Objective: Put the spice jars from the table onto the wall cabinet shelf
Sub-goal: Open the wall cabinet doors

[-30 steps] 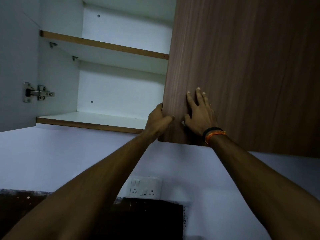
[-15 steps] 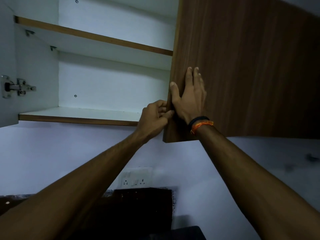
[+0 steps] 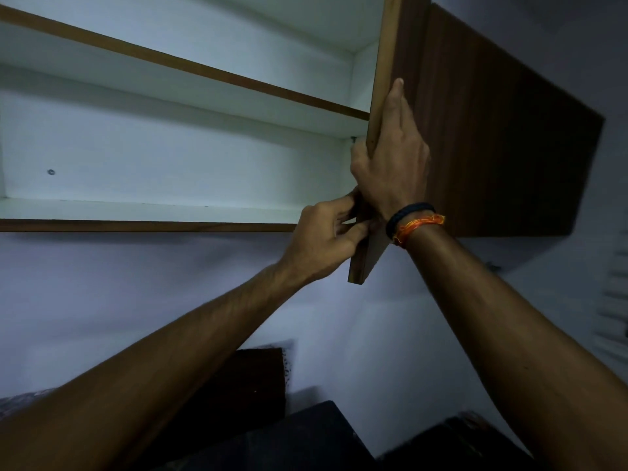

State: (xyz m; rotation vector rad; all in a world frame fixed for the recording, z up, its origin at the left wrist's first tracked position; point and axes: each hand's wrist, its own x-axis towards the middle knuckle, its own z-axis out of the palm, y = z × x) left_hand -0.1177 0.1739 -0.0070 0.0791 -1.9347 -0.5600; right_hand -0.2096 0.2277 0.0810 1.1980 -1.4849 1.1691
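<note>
The wall cabinet stands open above me, white inside, with a bare lower shelf (image 3: pixel 146 212) and an upper shelf (image 3: pixel 190 93) edged in brown. Its wood-grain right door (image 3: pixel 384 96) is swung out edge-on toward me. My left hand (image 3: pixel 323 239) pinches the door's lower edge with curled fingers. My right hand (image 3: pixel 394 164), with a black and orange wristband, wraps over the same edge higher up, thumb on the inner face and fingers flat on the outer face. No spice jars are in view.
A neighbouring closed wood cabinet (image 3: pixel 503 158) fills the right. A pale wall (image 3: pixel 136 294) runs below the cabinets. Dark shapes (image 3: pixel 306 436) lie at the bottom, too dim to identify. Louvred slats (image 3: pixel 615 300) show at the far right edge.
The right door has swung open from nearly flat to edge-on. My right hand went from flat on the door's face to gripping its edge; the left hand stayed on the lower edge.
</note>
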